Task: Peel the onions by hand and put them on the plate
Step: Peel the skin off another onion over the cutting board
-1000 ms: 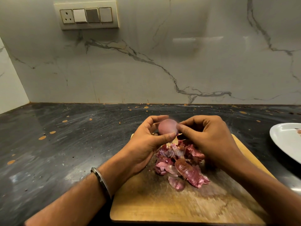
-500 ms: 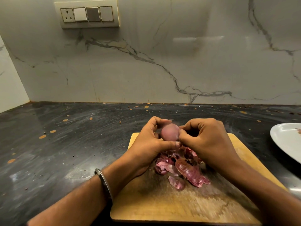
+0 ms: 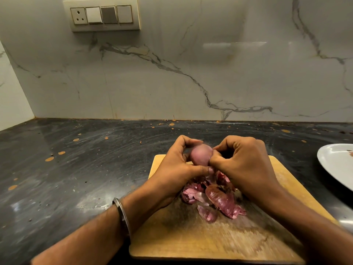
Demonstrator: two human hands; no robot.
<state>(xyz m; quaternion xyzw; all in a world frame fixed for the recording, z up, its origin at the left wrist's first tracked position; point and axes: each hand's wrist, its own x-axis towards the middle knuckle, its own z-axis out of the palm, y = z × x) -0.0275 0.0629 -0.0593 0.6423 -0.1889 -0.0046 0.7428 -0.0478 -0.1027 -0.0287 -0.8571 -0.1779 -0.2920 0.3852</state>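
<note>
A small pale purple onion [image 3: 201, 156] is held above the far part of a wooden cutting board [image 3: 191, 238]. My left hand [image 3: 177, 169] grips it from the left, thumb under it and fingers curled over the top. My right hand [image 3: 242, 165] pinches at the onion's right side with thumb and fingertips. A heap of red-purple onion peels [image 3: 214, 199] lies on the board below both hands. The white plate [image 3: 336, 165] sits at the right edge, partly cut off, with a small dark scrap on it.
The board lies on a dark speckled stone counter [image 3: 76, 178]. A marble backsplash with a switch panel [image 3: 103, 15] stands behind. A metal bangle [image 3: 122, 217] circles my left wrist.
Both hands with the onion have shifted slightly lower and closer together. The onion has turned a little in my fingers. The peel heap lies as before.
</note>
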